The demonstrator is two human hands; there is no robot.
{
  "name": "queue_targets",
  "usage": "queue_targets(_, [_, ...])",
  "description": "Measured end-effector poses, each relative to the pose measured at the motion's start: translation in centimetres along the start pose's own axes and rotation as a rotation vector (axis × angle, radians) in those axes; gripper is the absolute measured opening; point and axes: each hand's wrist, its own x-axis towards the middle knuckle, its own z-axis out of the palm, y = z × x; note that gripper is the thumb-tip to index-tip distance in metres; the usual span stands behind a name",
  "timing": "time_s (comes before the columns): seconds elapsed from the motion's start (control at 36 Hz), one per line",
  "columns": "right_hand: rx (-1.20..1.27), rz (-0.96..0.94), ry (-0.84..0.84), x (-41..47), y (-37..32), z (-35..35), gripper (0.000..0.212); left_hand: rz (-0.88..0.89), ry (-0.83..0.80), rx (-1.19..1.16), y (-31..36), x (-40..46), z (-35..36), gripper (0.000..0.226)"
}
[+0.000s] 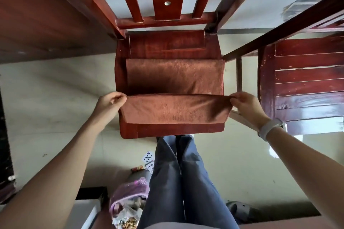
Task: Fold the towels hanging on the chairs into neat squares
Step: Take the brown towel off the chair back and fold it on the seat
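The brown towel (175, 87) lies on the seat of the red wooden chair (167, 42), its near portion folded over into a raised fold running left to right. The left hand (111, 101) pinches the fold's left corner; the right hand (245, 103) pinches its right corner, a pale wristband (269, 129) on that wrist. A second chair (305, 83) stands to the right. Playing cards (148, 158) and a pink bag (128, 193) lie on the floor near the person's legs.
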Motion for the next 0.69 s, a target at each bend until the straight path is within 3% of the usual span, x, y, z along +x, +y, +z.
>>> queue_targets(0.11, [0.265, 0.057, 0.067, 2.9, -1.3, 0.3, 0.016, 0.018, 0.045, -0.063, 1.1, 3.8, 0.1, 0.009])
queue_targets(0.25, [0.381, 0.086, 0.119, 6.7, -2.4, 0.8, 0.019, 0.076, 0.068, -0.053, 2.3, 7.6, 0.5, 0.018])
queue_targets(0.69, [0.070, -0.025, 0.282, 13.3, -3.3, 3.5, 0.027, 0.115, 0.313, 0.155, 1.6, 13.6, 2.8, 0.019])
